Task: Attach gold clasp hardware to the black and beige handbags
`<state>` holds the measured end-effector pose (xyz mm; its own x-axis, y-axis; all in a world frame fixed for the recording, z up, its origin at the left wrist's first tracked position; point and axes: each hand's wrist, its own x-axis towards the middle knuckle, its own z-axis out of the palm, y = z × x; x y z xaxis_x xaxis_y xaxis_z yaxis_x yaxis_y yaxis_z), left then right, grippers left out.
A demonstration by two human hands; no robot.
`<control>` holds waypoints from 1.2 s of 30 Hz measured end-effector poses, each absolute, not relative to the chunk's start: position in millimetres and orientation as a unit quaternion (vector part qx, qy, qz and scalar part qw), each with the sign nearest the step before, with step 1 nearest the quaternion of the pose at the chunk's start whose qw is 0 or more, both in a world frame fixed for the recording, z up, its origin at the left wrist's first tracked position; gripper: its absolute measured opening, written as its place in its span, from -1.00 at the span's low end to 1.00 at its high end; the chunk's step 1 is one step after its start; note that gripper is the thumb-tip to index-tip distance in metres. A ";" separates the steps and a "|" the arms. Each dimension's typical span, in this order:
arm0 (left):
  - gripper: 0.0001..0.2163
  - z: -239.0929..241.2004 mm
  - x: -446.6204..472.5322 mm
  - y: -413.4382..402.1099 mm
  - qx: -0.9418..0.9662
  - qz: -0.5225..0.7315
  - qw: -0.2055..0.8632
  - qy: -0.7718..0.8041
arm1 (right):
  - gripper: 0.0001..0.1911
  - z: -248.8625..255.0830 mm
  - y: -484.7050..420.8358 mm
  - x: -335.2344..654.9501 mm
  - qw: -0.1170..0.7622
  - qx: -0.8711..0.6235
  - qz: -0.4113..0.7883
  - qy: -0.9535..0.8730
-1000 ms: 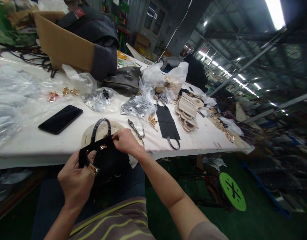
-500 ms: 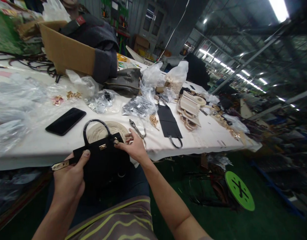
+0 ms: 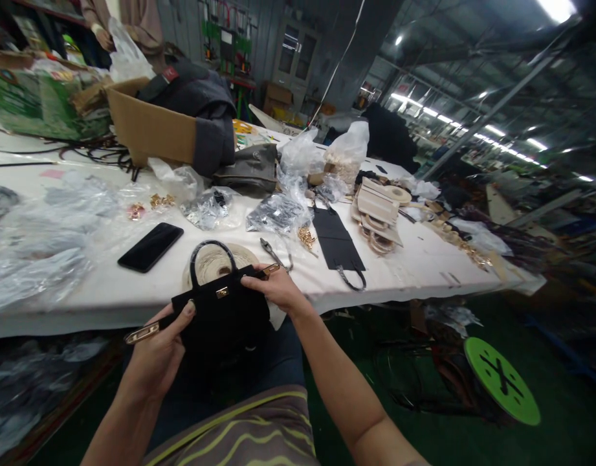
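Observation:
A small black handbag (image 3: pixel 224 317) with a looped handle and a gold clasp is held over my lap, just in front of the white table's edge (image 3: pixel 84 310). My left hand (image 3: pixel 159 353) grips the bag's left side, thumb on top, where a strap with a gold tip (image 3: pixel 141 334) sticks out to the left. My right hand (image 3: pixel 273 288) is closed on the bag's upper right corner, pinching the other gold-tipped strap end.
On the table lie a black phone (image 3: pixel 151 246), a coil of pale cord (image 3: pixel 215 262), pliers (image 3: pixel 274 252), a flat black bag piece (image 3: pixel 337 243), plastic bags of gold fittings, beige bag parts (image 3: pixel 378 210) and a cardboard box (image 3: pixel 152 129). A green stool (image 3: pixel 501 378) stands at right.
The left strap has swung out from the bag's front to the left. My right hand shifted from the bag's top to its right corner and closed on the strap end there.

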<state>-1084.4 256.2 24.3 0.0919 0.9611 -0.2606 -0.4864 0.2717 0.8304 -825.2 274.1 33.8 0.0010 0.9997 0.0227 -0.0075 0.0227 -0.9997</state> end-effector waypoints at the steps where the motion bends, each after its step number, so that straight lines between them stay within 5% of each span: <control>1: -0.58 23.9 -1086.5 256.9 0.288 0.527 0.676 0.426 | -0.50 34.4 273.1 -824.7 0.498 -0.476 0.516 -0.508; 4: -0.50 26.1 -1085.9 258.0 0.306 0.530 0.639 0.465 | -0.54 36.4 270.1 -829.2 0.498 -0.464 0.517 -0.519; 12: -0.51 25.8 -1066.8 252.0 0.299 0.565 0.605 0.475 | -0.94 37.3 266.9 -852.1 0.511 -0.577 0.250 -0.586; 16: -0.55 22.3 -1068.5 253.2 0.252 0.570 0.644 0.443 | -0.60 36.9 256.4 -848.1 0.513 -0.548 0.258 -0.609; 18: -0.56 25.8 -1069.2 253.8 0.239 0.578 0.654 0.425 | -0.37 31.9 241.7 -853.2 0.522 -0.585 0.159 -0.601; 21: -0.54 36.4 -1067.4 252.5 0.240 0.584 0.665 0.399 | -0.45 21.2 211.4 -876.5 0.532 -0.595 -0.003 -0.602; 23: -0.51 44.9 -1064.1 247.9 0.253 0.570 0.670 0.403 | -0.48 18.7 194.3 -897.0 0.520 -0.545 0.020 -0.657; 26: -0.37 59.1 -1057.7 234.0 0.303 0.526 0.693 0.389 | -0.12 31.4 185.2 -917.0 0.490 -0.533 0.112 -0.681; 28: -0.21 70.3 -1053.9 222.2 0.348 0.487 0.723 0.345 | -0.04 49.4 186.3 -916.5 0.497 -0.577 0.136 -0.634; 32: -0.17 96.4 -1045.6 199.5 0.396 0.455 0.740 0.298 | -0.20 87.3 180.4 -899.1 0.523 -0.622 0.169 -0.558; 36: -0.16 117.4 -1035.1 185.5 0.398 0.469 0.743 0.265 | -0.58 109.3 161.5 -886.0 0.561 -0.588 0.118 -0.571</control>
<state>-1035.1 185.5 117.4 0.4203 0.9071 -0.0198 -0.4850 0.2430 0.8401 -886.0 161.5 109.3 0.3209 0.8038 0.5009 0.5379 0.2806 -0.7950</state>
